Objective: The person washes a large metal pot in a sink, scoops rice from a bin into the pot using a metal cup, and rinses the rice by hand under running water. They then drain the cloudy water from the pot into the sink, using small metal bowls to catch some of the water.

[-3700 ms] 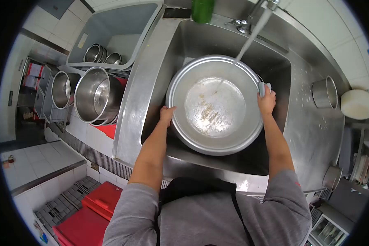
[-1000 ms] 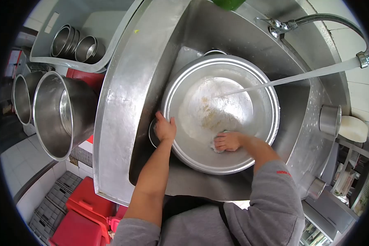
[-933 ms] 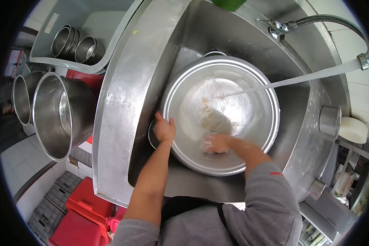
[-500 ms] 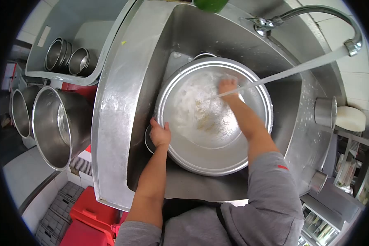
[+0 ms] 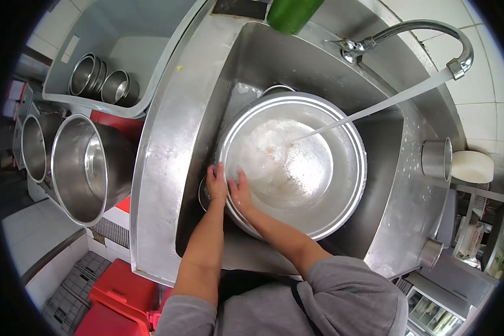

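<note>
A large round metal basin sits in the steel sink, with some cloudy water in its bottom. A stream from the tap falls into it. My left hand grips the basin's left rim, beside a ring handle. Just to its right, my right hand is inside the basin near the left wall, its fingers apart and nothing visible in them.
Left of the sink are a grey tub holding small metal bowls and two large metal pots. A green container stands at the back edge. Metal cups are on the right.
My right hand has moved from the basin's upper right to its left side, next to my left hand. My left hand stays at the rim. The view has shifted slightly.
</note>
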Demonstrator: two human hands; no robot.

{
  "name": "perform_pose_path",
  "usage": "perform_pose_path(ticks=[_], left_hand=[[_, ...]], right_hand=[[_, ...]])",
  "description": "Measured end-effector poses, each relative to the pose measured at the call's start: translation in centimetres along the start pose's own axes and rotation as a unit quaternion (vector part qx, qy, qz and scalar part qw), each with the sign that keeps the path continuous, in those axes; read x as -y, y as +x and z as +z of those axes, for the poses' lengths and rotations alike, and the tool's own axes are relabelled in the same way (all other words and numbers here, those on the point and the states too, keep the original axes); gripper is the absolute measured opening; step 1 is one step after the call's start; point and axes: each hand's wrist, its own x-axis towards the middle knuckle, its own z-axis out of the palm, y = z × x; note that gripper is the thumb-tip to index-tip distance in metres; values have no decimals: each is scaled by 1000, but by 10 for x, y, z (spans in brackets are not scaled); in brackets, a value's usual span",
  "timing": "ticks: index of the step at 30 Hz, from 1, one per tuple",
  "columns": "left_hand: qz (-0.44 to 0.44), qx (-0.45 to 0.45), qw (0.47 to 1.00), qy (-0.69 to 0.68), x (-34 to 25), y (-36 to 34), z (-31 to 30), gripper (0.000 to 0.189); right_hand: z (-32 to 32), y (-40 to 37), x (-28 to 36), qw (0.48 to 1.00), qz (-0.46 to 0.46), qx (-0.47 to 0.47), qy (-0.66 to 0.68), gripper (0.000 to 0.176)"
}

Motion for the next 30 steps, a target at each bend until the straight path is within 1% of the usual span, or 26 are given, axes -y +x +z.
perform_pose_path(ticks=[2, 3, 4, 5, 6, 7, 8, 9, 10, 11, 12, 13, 14, 15, 16, 17, 18, 19, 20, 21, 22, 23, 24, 26, 27, 30], left_hand=[[-46, 42, 982, -180, 19, 10, 0, 47], [-146, 93, 922, -346, 25, 13, 1, 45], [-299, 158, 732, -591, 31, 16, 1, 43], [-422, 177, 506, -731, 40, 18, -2, 42], [-481, 194, 366, -773, 48, 19, -3, 42], [-371, 113, 722, -574, 18, 5, -1, 44], [-195, 11, 943, -271, 6, -3, -1, 46], [-158, -22, 964, -212, 16, 0, 0, 53], [-142, -46, 976, -160, 13, -1, -2, 55], [-124, -69, 984, -111, 6, -2, -4, 57], [-106, -87, 989, -60, 3, -6, -3, 59], [-121, -91, 987, -61, 6, -5, 0, 59], [-135, -92, 985, -62, 12, 0, 1, 59], [-152, -94, 982, -63, 16, 3, 3, 60], [-145, -98, 984, -41, 15, 1, 3, 60], [-137, -107, 985, -22, 10, 1, 3, 60], [-129, -118, 985, -5, 4, 0, 3, 60], [-120, -127, 984, 16, 1, -2, 2, 60], [-109, -124, 986, 32, 1, -2, 3, 60], [-97, -122, 987, 49, 4, 2, 4, 60], [-86, -121, 987, 67, 12, 6, 4, 60], [-58, -148, 984, 80, 36, 20, 10, 59], [-73, -145, 985, 51, 21, 9, 9, 59], [-108, -152, 982, -6, -7, -9, 0, 57], [-62, -137, 988, -20, 13, 6, 5, 55], [-78, -161, 979, 94, 25, -4, 23, 51]], right_hand=[[-11, -6, 40, 976, -194, 80, -60, 36], [-18, -4, 52, 945, -291, 120, -94, 38], [-22, 9, 54, 907, -360, 155, -154, 36], [-21, 34, 58, 860, -425, 187, -210, 34], [-17, 65, 65, 806, -487, 212, -261, 32], [-13, 99, 77, 765, -474, 241, -363, 28], [-13, 135, 93, 715, -449, 271, -462, 24], [-23, 174, 109, 745, -414, 263, -453, 17], [-37, 203, 112, 772, -398, 163, -469, 18], [-63, 223, 133, 790, -277, 138, -529, 21], [-100, 233, 140, 802, -269, 71, -529, 26], [-140, 235, 135, 788, -262, 5, -557, 34], [-182, 223, 131, 796, -247, -48, -550, 42], [-225, 206, 126, 806, -186, -58, -559, 56], [-262, 179, 114, 807, -170, -100, -557, 61], [-288, 147, 105, 807, -158, -141, -551, 67], [-302, 109, 105, 815, -85, -155, -551, 75], [-314, 74, 86, 817, -65, -198, -537, 77], [-321, 38, 82, 880, -14, -221, -420, 77], [-329, 8, 56, 923, 87, -259, -271, 74], [-325, -18, 43, 931, 183, -279, -150, 68], [-319, -36, 3, 931, 208, -291, 68, 61], [-310, -42, 29, 895, 275, -329, 119, 52], [-303, -19, 55, 880, 223, -407, 97, 43], [-303, -6, 74, 892, 176, -403, 103, 38], [-310, 20, 105, 929, 80, -346, 109, 27]])
